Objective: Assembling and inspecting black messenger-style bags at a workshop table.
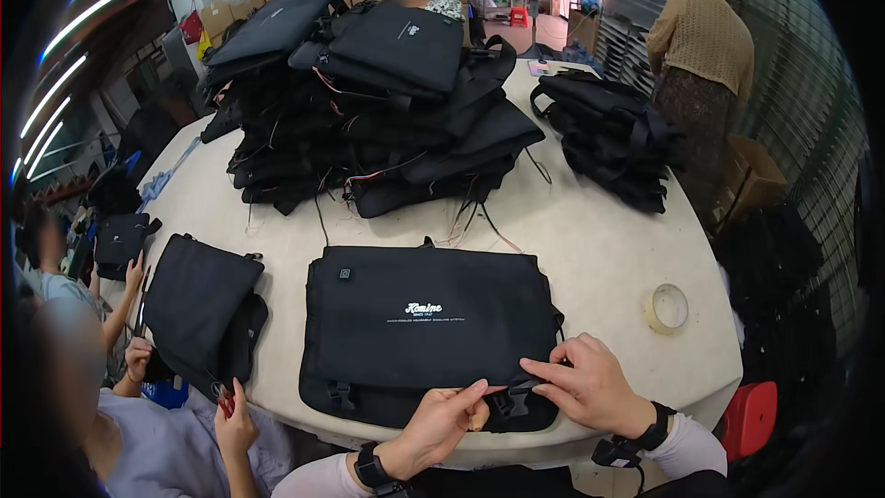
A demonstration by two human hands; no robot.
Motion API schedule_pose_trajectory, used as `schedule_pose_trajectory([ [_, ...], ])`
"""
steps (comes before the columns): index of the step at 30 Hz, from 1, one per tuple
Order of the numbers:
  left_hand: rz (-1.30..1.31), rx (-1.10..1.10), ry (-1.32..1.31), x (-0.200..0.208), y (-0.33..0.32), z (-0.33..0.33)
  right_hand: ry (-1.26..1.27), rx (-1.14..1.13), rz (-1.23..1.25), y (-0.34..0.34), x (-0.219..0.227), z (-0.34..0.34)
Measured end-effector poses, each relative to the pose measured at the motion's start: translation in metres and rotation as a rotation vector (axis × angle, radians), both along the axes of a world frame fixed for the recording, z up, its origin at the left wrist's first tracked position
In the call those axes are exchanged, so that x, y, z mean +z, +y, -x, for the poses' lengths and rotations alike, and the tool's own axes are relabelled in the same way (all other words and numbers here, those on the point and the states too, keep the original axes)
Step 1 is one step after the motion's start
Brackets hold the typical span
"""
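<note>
View: head cam, looking down at bench [608, 267].
Black bag: [429, 290] lies flat at nr edge of bench, dead ahead of the person; flap down, white print mid-flap, small square badge top L corner.
Buckles: L buckle [343, 396] and R buckle [513, 404] hang below flap's lower edge; both hands are at the R one.
L hand: [444, 420] grip pinched, thumb to forefinger, on the bag's edge just beside R buckle; exact bit held is hidden.
R hand: [590, 385] grip also pinched, on flap's lower R corner nr same buckle; forefinger lies along the fabric. Can't tell if strap or flap edge is btwn fingers.
Wristbands: dark, one per wrist, L [373, 468] & R [657, 426].
Big pile: [378, 129] black bags stacked at far side, thin wires trailing off the front.
Small pile: [608, 134] more black goods, far R.
Tape roll: [680, 310] pale yellow, on bench R of bag, well apart from hands.
Co-worker, L: [152, 443] holds another bag [201, 300] plus small red tool [226, 400].
Standing person: [705, 41] tan knit top, beyond bench, far R.
Stool: [749, 420] red, by bench's R edge.
</note>
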State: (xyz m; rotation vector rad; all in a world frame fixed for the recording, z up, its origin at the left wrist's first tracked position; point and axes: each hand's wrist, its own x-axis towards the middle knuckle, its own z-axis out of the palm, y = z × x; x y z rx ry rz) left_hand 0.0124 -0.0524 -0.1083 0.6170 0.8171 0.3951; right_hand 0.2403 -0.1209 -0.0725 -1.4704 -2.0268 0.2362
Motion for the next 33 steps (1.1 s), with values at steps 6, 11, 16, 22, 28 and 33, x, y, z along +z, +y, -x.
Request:
schedule_pose_trajectory([
  [6, 0.009, -0.004, -0.071, -0.003, 0.001, 0.002, 0.033, -0.074, -0.007, 0.0, -0.002, 0.006],
  [11, 0.008, 0.005, -0.032, 0.002, 0.0, -0.001, 0.031, -0.096, 0.003, 0.0, -0.004, 0.008],
  [16, 0.012, 0.005, -0.033, 0.001, 0.001, 0.0, 0.036, -0.106, 0.014, 0.002, -0.005, 0.011],
  [22, 0.019, -0.006, -0.036, 0.001, 0.002, 0.001, 0.016, -0.101, -0.005, 0.002, -0.005, 0.012],
  [28, 0.036, 0.001, -0.044, -0.002, 0.0, 0.0, 0.031, -0.085, -0.005, 0.003, -0.007, 0.01],
  [33, 0.027, -0.006, -0.03, -0.003, 0.0, -0.001, 0.068, -0.089, 0.021, 0.003, -0.011, 0.006],
])
